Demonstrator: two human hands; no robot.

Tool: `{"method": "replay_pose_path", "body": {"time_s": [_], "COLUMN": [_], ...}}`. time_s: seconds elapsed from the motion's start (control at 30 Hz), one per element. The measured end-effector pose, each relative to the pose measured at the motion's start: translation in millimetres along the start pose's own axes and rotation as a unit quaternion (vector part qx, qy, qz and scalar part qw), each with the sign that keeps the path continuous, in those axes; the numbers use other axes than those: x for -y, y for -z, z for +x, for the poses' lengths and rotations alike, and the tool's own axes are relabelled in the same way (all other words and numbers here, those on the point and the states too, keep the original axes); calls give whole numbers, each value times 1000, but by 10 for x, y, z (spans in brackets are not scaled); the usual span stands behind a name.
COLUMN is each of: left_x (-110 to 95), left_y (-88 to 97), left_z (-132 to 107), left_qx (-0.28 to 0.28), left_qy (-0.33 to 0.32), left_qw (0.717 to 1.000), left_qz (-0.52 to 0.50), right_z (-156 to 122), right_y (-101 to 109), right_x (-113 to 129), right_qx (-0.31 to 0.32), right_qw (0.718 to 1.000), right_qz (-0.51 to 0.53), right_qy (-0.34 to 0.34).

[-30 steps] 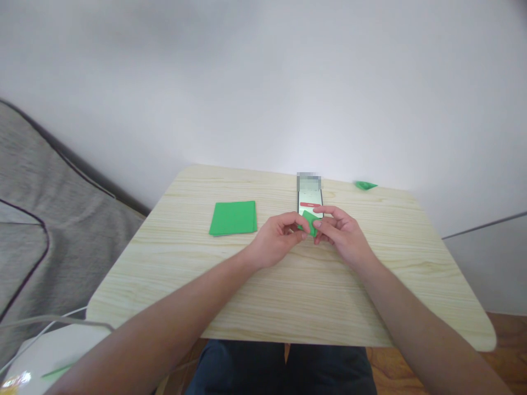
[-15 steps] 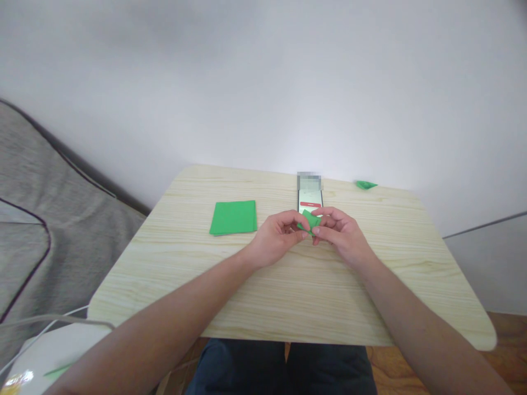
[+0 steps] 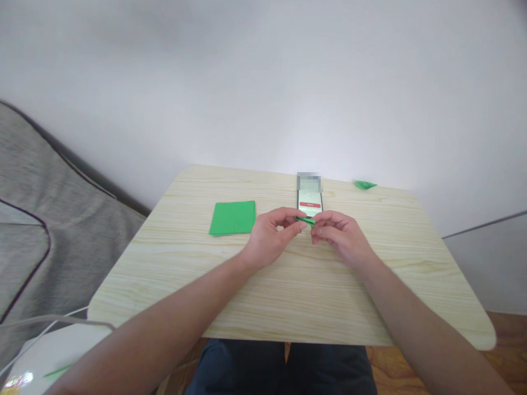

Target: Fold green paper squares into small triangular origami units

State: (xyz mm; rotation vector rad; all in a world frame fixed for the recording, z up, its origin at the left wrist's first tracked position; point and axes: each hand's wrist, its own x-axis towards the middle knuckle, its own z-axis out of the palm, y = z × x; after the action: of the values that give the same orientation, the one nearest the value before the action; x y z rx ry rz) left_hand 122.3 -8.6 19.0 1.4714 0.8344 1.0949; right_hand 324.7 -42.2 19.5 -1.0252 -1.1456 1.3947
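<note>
Between my hands is a small folded piece of green paper [image 3: 305,220], seen nearly edge-on as a narrow strip with a dark gap between its layers. My left hand [image 3: 275,233] pinches its left end between thumb and fingers. At the other end, my right hand [image 3: 335,230] grips it with the fingertips, which partly cover it. Just behind the paper lies a phone [image 3: 310,198] with a lit screen and a red bar. Left of my left hand rests a stack of green paper [image 3: 233,218].
A small folded green paper shape [image 3: 365,185] sits at the back right of the pale wooden table [image 3: 296,307], by the white wall. Grey fabric [image 3: 74,236] is on the left. Cables [image 3: 53,318] run over a white surface at the lower left.
The green paper has turned from showing its flat face to showing its edge. My left thumb and fingers have shifted slightly; the phone's red bar is more exposed.
</note>
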Motion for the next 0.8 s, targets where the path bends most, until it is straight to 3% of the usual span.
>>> {"method": "replay_pose_path", "body": {"time_s": [0.23,0.53,0.8], "left_x": [-15,23,-25], "left_y": [-4,-7,13], "left_z": [9,9,40], "left_qx": [24,7,77], "left_qy": [41,33,64], "left_qw": [997,999,992], "left_qz": [-59,-20,-70], "right_z": [-41,-56,-72], "right_y": [-31,-28,8], "right_x": [-27,11,26], "right_qx": [-57,-49,-35], "right_qw": [987,987,990], "right_qz": [-129,-135,-129], "right_qy": [70,70,52]}}
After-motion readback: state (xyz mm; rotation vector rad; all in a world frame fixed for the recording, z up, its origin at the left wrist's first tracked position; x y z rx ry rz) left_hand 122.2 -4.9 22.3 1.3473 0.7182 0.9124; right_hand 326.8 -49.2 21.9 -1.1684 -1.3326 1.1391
